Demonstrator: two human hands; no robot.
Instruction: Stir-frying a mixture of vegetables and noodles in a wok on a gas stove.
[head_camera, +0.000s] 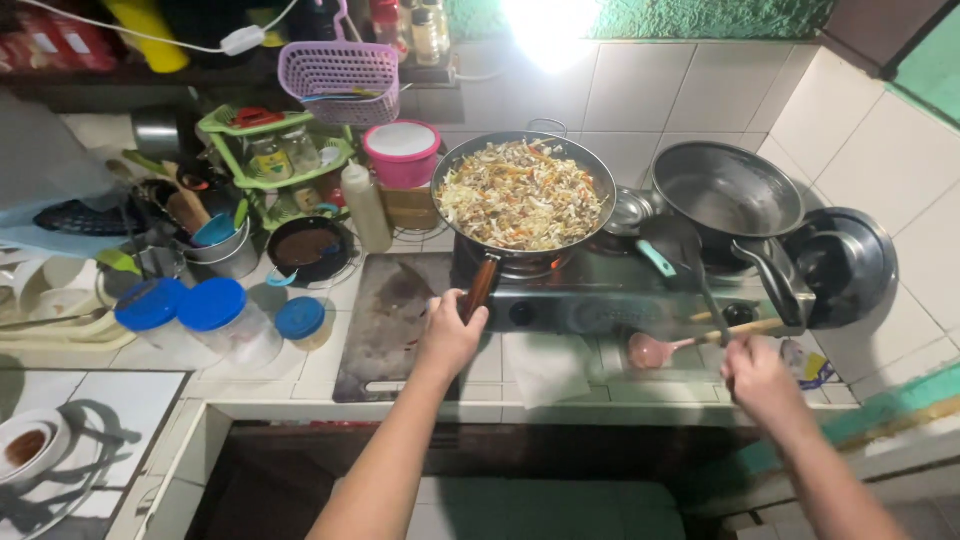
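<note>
Left hand clenched round the brown handle of the full pan on the stove. Right hand grasping a dark spatula, blade beyond the fist, near the empty pan. Risk: heaped noodles spilling over the rim if tilted; pan tipping off the burner. Flame hidden; glare above.

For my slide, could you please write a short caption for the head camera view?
Left hand grips the handle of a pan of stir-fried vegetables on the stove; right hand holds a dark spatula.
</note>
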